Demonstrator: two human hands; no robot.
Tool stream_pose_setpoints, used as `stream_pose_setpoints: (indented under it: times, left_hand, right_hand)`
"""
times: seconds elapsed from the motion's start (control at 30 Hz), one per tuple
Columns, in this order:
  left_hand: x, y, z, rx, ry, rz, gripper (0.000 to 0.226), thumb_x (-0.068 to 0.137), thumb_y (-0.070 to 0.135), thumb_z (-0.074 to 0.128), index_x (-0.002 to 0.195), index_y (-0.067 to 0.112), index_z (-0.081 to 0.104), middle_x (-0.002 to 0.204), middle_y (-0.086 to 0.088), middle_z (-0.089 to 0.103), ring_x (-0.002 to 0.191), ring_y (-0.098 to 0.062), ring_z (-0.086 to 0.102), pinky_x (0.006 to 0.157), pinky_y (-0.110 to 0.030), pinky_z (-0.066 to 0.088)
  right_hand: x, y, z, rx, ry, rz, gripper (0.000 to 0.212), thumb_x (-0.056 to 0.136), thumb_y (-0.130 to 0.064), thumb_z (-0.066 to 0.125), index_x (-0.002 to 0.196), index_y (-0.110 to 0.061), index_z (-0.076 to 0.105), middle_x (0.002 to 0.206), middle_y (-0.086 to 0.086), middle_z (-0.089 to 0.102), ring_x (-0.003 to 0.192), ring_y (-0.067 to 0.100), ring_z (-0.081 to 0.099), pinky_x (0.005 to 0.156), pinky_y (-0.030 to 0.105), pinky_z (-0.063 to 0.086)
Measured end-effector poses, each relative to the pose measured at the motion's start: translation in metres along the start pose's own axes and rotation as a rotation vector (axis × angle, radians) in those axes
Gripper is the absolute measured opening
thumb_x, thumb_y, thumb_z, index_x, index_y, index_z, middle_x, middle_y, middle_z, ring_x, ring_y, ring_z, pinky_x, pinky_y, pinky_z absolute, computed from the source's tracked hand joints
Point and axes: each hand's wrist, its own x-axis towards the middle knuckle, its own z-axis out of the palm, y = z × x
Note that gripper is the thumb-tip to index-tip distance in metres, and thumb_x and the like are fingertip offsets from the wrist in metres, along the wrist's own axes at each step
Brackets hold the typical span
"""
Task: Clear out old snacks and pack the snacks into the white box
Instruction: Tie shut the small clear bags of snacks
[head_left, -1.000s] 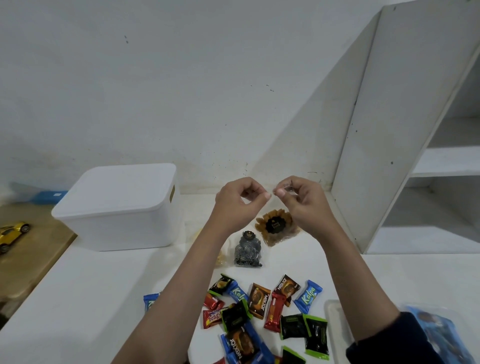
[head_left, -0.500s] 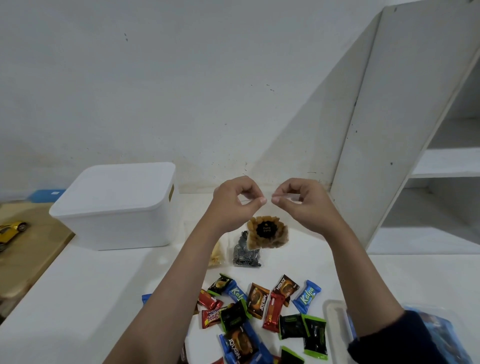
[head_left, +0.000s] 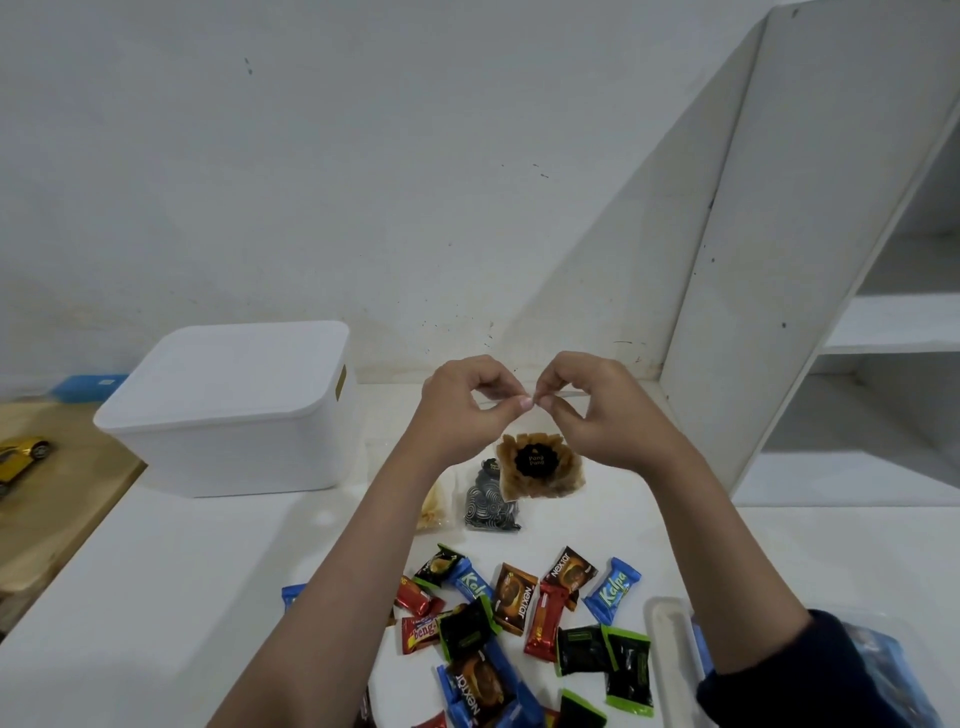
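My left hand and my right hand are raised side by side above the counter. Both pinch the top edge of a clear snack bag holding brown pieces and a round black label; the bag hangs below my fingertips. The white box stands to the left with its lid on. Several wrapped snacks lie scattered on the white counter near me. A clear bag of dark spiral snacks and a bag of yellow chips lie behind my left forearm.
A white shelf unit rises at the right with open compartments. A clear plastic tray sits at the lower right beside my sleeve. A yellow toy car rests on a wooden surface at the far left.
My hands have drawn closer together at the bag's top edge. The hanging bag has swung slightly left and turned its label toward me.
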Motion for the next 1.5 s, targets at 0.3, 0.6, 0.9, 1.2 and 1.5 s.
stream_pose_setpoints:
  times: [0.3, 0.6, 0.9, 1.2, 1.5]
  left_hand:
    - [-0.002, -0.012, -0.003, -0.140, 0.014, -0.073, 0.009, 0.079, 0.016, 0.074, 0.073, 0.015, 0.068, 0.067, 0.014, 0.063, 0.068, -0.002, 0.055, 0.069, -0.013, 0.045]
    - [-0.003, -0.010, -0.004, -0.105, 0.037, 0.011, 0.010, 0.079, 0.011, 0.073, 0.072, 0.014, 0.066, 0.067, 0.013, 0.061, 0.068, 0.003, 0.053, 0.069, -0.006, 0.041]
    - [-0.005, -0.010, -0.007, -0.127, 0.004, -0.049, 0.012, 0.069, 0.014, 0.082, 0.065, 0.020, 0.073, 0.065, 0.010, 0.068, 0.058, 0.003, 0.056, 0.061, -0.007, 0.044]
    - [-0.006, -0.017, -0.007, -0.276, 0.020, -0.115, 0.014, 0.076, 0.005, 0.075, 0.071, 0.017, 0.072, 0.071, 0.001, 0.073, 0.069, -0.013, 0.067, 0.072, -0.023, 0.056]
    - [-0.005, -0.024, 0.006, 0.037, 0.078, -0.102, 0.023, 0.090, 0.015, 0.057, 0.072, 0.029, 0.055, 0.081, 0.009, 0.067, 0.083, -0.005, 0.061, 0.076, -0.022, 0.046]
  right_hand:
    - [-0.003, 0.006, 0.002, 0.105, 0.086, 0.132, 0.014, 0.084, -0.013, 0.062, 0.076, -0.024, 0.064, 0.079, -0.016, 0.066, 0.083, -0.011, 0.059, 0.074, -0.002, 0.038]
    - [0.000, 0.004, 0.005, 0.016, 0.035, 0.075, 0.014, 0.082, -0.016, 0.065, 0.076, -0.027, 0.061, 0.077, -0.016, 0.061, 0.080, -0.004, 0.058, 0.069, 0.004, 0.040]
    - [0.001, 0.000, 0.005, -0.012, -0.020, 0.035, 0.007, 0.082, -0.018, 0.068, 0.077, -0.022, 0.068, 0.076, -0.017, 0.066, 0.081, -0.004, 0.059, 0.074, 0.007, 0.042]
    - [-0.001, 0.006, 0.003, 0.017, 0.060, 0.080, 0.006, 0.082, -0.019, 0.070, 0.078, -0.023, 0.070, 0.080, -0.011, 0.066, 0.083, 0.001, 0.061, 0.079, 0.022, 0.047]
    - [0.000, 0.008, 0.006, -0.014, -0.047, 0.133, 0.013, 0.082, -0.014, 0.066, 0.077, -0.025, 0.071, 0.074, -0.013, 0.064, 0.073, -0.002, 0.058, 0.062, 0.008, 0.042]
